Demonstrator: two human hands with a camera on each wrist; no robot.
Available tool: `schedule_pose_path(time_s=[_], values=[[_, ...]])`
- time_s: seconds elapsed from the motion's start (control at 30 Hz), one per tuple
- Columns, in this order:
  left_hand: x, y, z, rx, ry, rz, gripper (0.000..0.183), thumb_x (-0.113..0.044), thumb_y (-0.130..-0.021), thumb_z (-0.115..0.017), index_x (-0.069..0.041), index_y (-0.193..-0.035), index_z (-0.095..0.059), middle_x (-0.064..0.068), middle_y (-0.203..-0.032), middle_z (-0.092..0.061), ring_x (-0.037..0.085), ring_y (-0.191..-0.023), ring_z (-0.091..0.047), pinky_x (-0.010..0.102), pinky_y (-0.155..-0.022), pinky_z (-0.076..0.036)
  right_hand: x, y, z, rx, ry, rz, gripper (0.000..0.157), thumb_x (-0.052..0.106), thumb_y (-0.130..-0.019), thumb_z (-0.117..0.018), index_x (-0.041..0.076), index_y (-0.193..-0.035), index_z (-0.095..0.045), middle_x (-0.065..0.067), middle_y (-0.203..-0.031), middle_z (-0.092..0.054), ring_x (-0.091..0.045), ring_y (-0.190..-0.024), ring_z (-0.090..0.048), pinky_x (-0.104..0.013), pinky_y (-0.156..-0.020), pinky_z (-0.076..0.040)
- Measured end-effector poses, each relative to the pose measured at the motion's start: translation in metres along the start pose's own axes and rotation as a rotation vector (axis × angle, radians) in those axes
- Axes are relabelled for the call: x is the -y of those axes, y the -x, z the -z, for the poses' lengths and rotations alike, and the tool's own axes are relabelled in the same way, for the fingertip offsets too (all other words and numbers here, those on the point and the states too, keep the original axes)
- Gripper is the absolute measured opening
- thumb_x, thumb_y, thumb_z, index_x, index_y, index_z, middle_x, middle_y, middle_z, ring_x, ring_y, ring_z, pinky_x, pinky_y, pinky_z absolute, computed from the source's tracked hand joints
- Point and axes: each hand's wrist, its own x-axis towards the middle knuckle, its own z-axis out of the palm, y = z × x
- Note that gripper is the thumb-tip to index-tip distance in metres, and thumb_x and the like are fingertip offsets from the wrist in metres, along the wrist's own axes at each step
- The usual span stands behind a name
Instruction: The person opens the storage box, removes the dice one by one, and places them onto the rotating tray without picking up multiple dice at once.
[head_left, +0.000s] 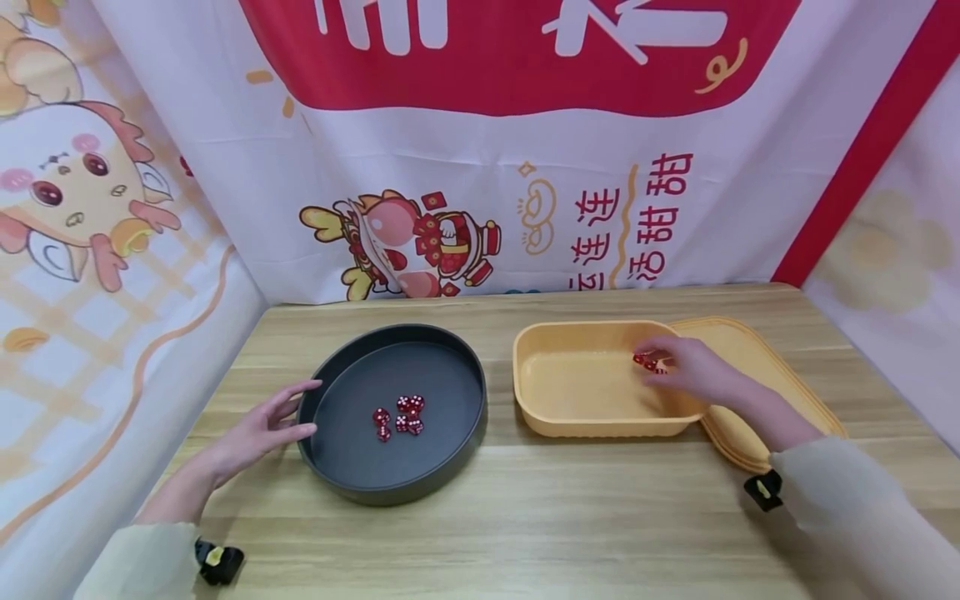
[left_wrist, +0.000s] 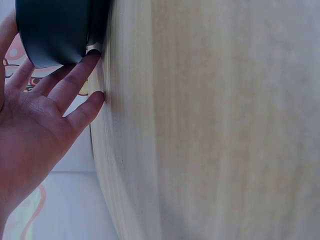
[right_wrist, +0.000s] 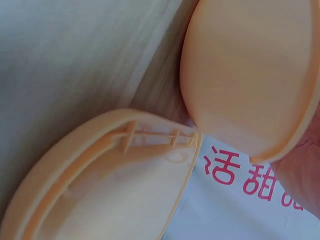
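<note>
Red dice (head_left: 647,362) with white dots are pinched in the fingertips of my right hand (head_left: 693,367), at the right part of a yellow rectangular box (head_left: 570,383). How many it holds cannot be told. My left hand (head_left: 258,429) lies at the left side of a dark round pan (head_left: 345,442), with fingers spread and relaxed. In the left wrist view, the fingers reach up against the pan's outer wall (left_wrist: 55,35). Several red dice (head_left: 410,403) sit in a loose cluster on the pan's floor. The right wrist view shows little of the right hand (right_wrist: 302,170), behind the box.
A yellow lid (head_left: 772,375) lies on the wooden table (head_left: 510,525) right of the box, partly behind it. Printed cloth (head_left: 495,200) hangs along the table's back edge, with more cloth at both sides. Pan and box stand a short gap apart.
</note>
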Motion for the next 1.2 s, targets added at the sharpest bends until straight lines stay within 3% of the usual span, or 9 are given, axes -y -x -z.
schedule_pose_path(time_s=[0.33,0.5,0.8,1.2], values=[[-0.001,-0.001,0.0,0.006,0.014,0.005,0.067,-0.019,-0.096,-0.063,-0.012,-0.152,-0.026,0.035,-0.154,-0.011,0.055,-0.139,-0.008,0.068,-0.104,-0.023,-0.003,-0.019,-0.004,0.012,0.151,-0.068,0.03,0.004,-0.083,-0.075,-0.008,-0.108,-0.063,-0.02,-0.101,-0.067,-0.037,-0.095,-0.062,-0.053,-0.086,-0.048],[-0.001,-0.001,0.001,0.008,0.016,0.008,0.067,-0.018,-0.096,-0.062,-0.012,-0.152,-0.026,0.033,-0.155,-0.009,0.055,-0.139,-0.007,0.068,-0.104,-0.021,-0.005,-0.024,-0.006,0.04,0.134,-0.113,0.03,0.004,-0.084,-0.073,-0.008,-0.108,-0.061,-0.021,-0.103,-0.066,-0.039,-0.099,-0.061,-0.054,-0.089,-0.047],[0.001,-0.002,0.001,0.011,0.033,-0.002,0.068,-0.019,-0.096,-0.063,-0.011,-0.152,-0.025,0.034,-0.155,-0.008,0.055,-0.139,-0.006,0.068,-0.104,-0.02,-0.008,-0.027,-0.012,0.051,0.08,-0.066,0.034,0.001,-0.081,-0.076,-0.01,-0.11,-0.062,-0.021,-0.105,-0.065,-0.038,-0.099,-0.062,-0.054,-0.09,-0.047],[0.0,-0.001,0.001,0.009,0.022,0.01,0.068,-0.02,-0.096,-0.064,-0.011,-0.152,-0.026,0.035,-0.154,-0.008,0.056,-0.138,-0.006,0.069,-0.104,-0.021,-0.012,-0.031,-0.022,0.104,-0.014,-0.054,0.032,-0.003,-0.081,-0.074,-0.012,-0.11,-0.063,-0.021,-0.101,-0.068,-0.035,-0.09,-0.067,-0.045,-0.08,-0.055]])
